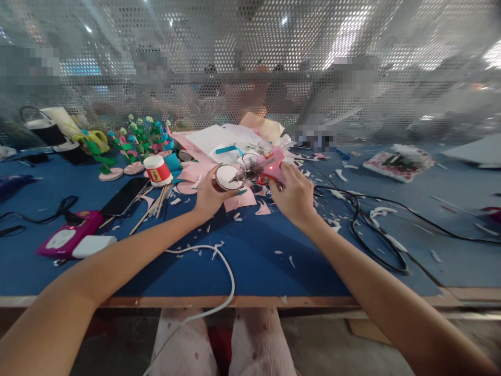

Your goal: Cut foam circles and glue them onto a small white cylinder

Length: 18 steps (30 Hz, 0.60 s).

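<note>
My left hand (209, 194) is closed round a small paper cup (227, 176) whose round white end faces up toward me. In my right hand (293, 193) is a pink glue gun (273, 166) with a lit red light. Its nozzle points left, over the white face of the cup; whether the tip touches cannot be made out. Beneath and behind both hands lie pink paper scraps (263, 208) and white paper sheets (211, 140). A red and white paper cup (158, 171) stands to the left, beside several wooden sticks (152, 209).
Green paper plants (135, 138) on pink discs stand at the back left. Nearer are a black phone (124, 197) and a magenta power strip (70, 235) with a white charger. A black cord (358, 224) loops at right; a white cable (233, 277) hangs over the front edge.
</note>
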Available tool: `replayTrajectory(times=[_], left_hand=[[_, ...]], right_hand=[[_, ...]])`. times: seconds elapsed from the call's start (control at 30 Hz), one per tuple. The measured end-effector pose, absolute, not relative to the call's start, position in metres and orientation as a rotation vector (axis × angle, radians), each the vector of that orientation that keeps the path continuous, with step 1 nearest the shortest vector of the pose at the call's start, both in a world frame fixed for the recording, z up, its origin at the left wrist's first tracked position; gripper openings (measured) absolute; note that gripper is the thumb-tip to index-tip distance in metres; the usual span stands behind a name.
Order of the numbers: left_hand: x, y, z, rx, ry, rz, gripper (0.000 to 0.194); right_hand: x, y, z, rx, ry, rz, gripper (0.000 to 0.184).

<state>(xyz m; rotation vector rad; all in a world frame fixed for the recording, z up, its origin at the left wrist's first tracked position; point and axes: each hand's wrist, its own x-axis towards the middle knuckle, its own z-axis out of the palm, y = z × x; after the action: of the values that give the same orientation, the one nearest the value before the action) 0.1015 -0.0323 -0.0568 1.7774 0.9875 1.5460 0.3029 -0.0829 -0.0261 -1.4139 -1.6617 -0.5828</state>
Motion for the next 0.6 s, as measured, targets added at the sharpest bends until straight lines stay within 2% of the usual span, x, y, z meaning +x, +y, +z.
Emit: replayTrajectory(times=[0.2,0.6], left_hand=[[0.1017,-0.0329,-0.0562,1.765,0.903,1.498,0.087],[0.1023,-0.0296,-0.0596,1.833,0.969,1.560,0.084]], right_hand=[[0.2986,-0.0834,-0.0273,-1.413,-1.675,-0.585,0.041],[0.2992,-0.0860,-0.0258,-1.422,-1.746,-0.582,0.037]])
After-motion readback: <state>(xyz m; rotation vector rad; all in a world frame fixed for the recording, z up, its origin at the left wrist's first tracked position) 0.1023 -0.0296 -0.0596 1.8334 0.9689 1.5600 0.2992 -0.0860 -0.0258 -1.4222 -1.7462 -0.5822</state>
